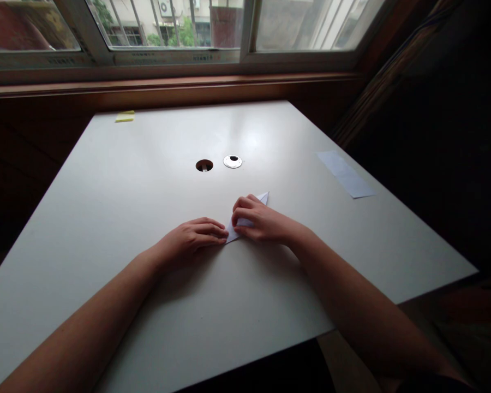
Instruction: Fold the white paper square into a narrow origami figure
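A small folded white paper (245,221) lies on the white table (147,185), its pointed tip sticking out past my fingers toward the window. My right hand (258,220) rests on top of the paper with fingers curled and pressing it down. My left hand (194,238) lies just left of it, fingers together and stretched, their tips pinning the paper's near left corner. Most of the paper is hidden under both hands.
A strip of white paper (346,173) lies near the right edge. A round cable hole (204,165) and its silver cap (233,161) sit beyond the hands. Yellow sticky notes (125,116) lie at the far left corner, below a window.
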`<state>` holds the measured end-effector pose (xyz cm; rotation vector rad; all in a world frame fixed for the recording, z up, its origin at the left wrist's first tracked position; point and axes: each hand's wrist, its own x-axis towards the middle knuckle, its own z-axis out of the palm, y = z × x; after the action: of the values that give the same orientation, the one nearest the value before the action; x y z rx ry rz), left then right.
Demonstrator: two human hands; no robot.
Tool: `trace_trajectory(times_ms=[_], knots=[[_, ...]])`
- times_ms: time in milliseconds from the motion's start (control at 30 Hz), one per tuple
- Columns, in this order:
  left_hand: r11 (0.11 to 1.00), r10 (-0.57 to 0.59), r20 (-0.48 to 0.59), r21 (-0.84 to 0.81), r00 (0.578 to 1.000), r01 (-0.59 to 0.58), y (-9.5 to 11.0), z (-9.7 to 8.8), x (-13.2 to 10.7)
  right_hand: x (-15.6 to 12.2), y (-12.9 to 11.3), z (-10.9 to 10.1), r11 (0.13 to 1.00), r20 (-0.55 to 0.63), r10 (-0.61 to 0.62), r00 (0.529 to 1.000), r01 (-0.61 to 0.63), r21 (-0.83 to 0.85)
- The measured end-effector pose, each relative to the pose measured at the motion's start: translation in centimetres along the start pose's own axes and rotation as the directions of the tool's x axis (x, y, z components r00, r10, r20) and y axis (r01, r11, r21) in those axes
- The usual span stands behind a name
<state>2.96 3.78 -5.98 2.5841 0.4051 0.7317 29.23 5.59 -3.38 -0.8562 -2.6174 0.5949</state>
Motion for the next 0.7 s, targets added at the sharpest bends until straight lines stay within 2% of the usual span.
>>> trace_trajectory(times_ms=[367, 500, 600, 700], knots=[[0.994, -0.004, 0.031, -0.105, 1.000, 0.007, -0.5, 0.0, -0.2, -0.1, 0.0, 0.3, 1.000, 0.065, -0.013, 0.998, 0.011, 0.029], [0.994, -0.007, 0.039, -0.107, 0.999, 0.011, 0.0, -0.2, 0.0, 0.0, 0.0, 0.3, 0.999, 0.068, -0.006, 0.998, 0.004, 0.037], [0.996, -0.050, 0.044, -0.072, 0.998, 0.053, 0.9, -0.3, 0.5, 0.0, 0.0, 0.4, 0.999, 0.060, -0.003, 0.998, 0.001, 0.039], [0.992, -0.122, 0.062, 0.043, 0.991, 0.119, 1.7, 0.2, 0.9, 0.1, 0.2, 0.5, 1.000, 0.054, -0.003, 0.999, 0.001, 0.031]])
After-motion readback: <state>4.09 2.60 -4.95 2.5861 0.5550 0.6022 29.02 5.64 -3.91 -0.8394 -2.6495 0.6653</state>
